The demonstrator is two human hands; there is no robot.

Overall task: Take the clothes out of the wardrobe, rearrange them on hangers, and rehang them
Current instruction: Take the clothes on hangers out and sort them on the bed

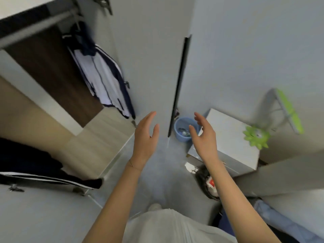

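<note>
Mostly blurred, jacket (pixel 105 79) hanging below rail (pixel 35 26), top indistinct; left hand (pixel 145 137), right hand (pixel 204 137), fingers (pixel 150 115) apart.

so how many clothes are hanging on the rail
1. A white and navy jacket hangs at the right end of the rail. The navy fabric bunched at its top may be a second garment; I cannot tell.

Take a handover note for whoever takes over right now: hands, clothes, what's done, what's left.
Left hand and right hand: both open, empty, raised in front of the wardrobe.
White-and-navy jacket hangs on the rail inside.
Dark striped garment lies outside, at lower left.
Done: that garment is out.
Left, likely: arrange it and hang it back on the rail.
</note>
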